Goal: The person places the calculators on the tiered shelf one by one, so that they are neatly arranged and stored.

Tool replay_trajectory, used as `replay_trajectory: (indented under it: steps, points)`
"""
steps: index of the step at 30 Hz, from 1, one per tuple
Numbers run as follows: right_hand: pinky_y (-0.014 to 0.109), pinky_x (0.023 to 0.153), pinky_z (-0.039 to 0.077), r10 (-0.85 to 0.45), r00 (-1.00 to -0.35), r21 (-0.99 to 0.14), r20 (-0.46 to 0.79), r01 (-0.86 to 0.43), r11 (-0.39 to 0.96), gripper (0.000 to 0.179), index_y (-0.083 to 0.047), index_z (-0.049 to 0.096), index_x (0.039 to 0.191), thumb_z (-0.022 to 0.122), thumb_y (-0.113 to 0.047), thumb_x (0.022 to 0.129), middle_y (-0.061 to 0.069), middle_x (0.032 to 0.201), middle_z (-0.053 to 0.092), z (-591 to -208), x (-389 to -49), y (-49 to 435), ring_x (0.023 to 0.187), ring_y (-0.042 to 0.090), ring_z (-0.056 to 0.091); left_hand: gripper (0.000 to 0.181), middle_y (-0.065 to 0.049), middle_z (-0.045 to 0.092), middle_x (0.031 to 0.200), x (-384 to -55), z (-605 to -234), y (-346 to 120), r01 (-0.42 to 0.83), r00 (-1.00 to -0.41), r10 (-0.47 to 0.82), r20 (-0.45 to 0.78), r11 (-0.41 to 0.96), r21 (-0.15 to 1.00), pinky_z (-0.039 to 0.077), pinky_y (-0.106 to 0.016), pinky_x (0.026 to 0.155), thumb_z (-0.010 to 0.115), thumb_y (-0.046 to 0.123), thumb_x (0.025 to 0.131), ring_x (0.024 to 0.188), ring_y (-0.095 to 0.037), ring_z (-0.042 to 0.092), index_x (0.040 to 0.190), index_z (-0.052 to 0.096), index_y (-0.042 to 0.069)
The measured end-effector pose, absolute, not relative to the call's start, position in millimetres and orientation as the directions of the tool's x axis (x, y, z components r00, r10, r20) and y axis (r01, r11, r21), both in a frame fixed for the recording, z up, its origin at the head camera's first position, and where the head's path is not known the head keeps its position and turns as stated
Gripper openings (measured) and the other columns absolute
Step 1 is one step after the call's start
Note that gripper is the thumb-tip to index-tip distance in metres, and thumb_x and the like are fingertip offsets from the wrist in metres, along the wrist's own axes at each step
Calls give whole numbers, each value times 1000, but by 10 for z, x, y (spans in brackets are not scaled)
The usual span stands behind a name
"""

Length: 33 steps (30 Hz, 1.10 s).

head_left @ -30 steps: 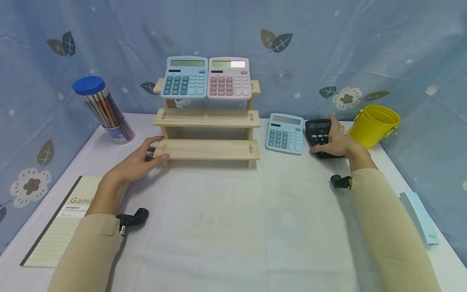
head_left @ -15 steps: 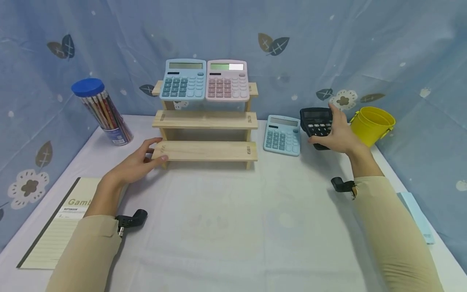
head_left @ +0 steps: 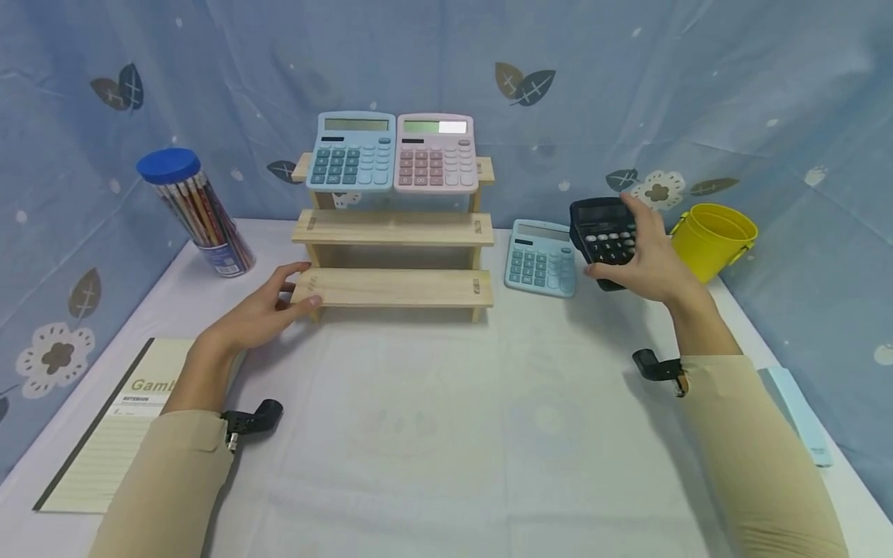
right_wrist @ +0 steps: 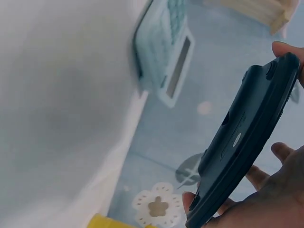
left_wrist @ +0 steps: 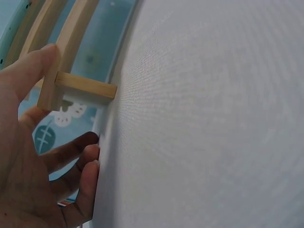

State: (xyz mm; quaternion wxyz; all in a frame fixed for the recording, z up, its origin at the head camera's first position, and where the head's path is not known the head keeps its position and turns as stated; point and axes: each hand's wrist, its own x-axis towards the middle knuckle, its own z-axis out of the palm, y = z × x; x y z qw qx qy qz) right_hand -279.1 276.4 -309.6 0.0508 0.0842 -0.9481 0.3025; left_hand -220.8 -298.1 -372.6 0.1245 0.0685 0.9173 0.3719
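My right hand [head_left: 650, 256] grips a black calculator [head_left: 601, 229] by its edges, thumb on the near edge and fingers at the far one. The right wrist view shows the calculator's underside [right_wrist: 242, 137], off the table and tilted. Beside it a light blue calculator [head_left: 540, 257] lies on the table. At the left, my left hand [head_left: 261, 310] pinches the left end of the lowest shelf of a three-tier wooden stand [head_left: 394, 288]; its thumb [left_wrist: 40, 61] lies on the wood. A blue calculator [head_left: 352, 151] and a pink calculator [head_left: 436, 153] lean side by side on the top tier.
A yellow bucket [head_left: 713, 236] stands behind my right hand. A blue-lidded tub of pencils [head_left: 198, 209] is at the back left. Under my left forearm lies a notebook [head_left: 112, 434]; a light blue box [head_left: 798, 418] sits at the right edge. A patterned curtain closes the back.
The right hand has lifted the black calculator off the table and shifted it slightly left and up. The left hand has stayed on the stand.
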Motion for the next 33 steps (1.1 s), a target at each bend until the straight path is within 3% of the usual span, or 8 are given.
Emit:
replay_trajectory:
  steps: [4, 14, 23, 33]
  points:
    - [80, 109, 20, -154, -973, -553, 175, -226, 802, 121, -31, -1, 166, 85, -39, 81, 13, 172, -7, -2993, -2690, 2676, 150, 54, 15, 89, -29, 29, 160, -2211, -3709, -2981, 26, -961, 208, -184, 728, 685, 46, -61, 99, 53, 63, 100, 139, -48, 44, 166, 3, 31]
    - [79, 109, 23, -255, -946, -547, 201, -325, 772, 120, -27, 3, 166, 86, -36, 80, 12, 172, -4, -2792, -2468, 2359, 152, 51, 14, 89, -30, 28, 161, -2193, -3680, -2968, 28, -960, 211, -185, 728, 685, 46, -61, 98, 52, 62, 101, 139, -49, 43, 166, 1, 29]
    - [73, 110, 30, -341, -916, -560, 210, -399, 726, 115, -28, 12, 166, 87, -32, 78, 16, 168, 9, -2778, -2360, 2087, 143, 46, 28, 89, -30, 27, 161, -2189, -3687, -2964, 28, -960, 211, -185, 727, 686, 47, -60, 97, 52, 62, 101, 139, -49, 43, 166, 1, 30]
    - [70, 107, 36, -390, -893, -527, 225, -448, 722, 111, -27, 23, 163, 90, -34, 74, 14, 165, 20, -2814, -2353, 1779, 141, 42, 29, 89, -30, 28, 160, -2199, -3697, -2958, 25, -960, 204, -190, 740, 672, 44, -64, 99, 52, 64, 100, 139, -50, 43, 166, 1, 30]
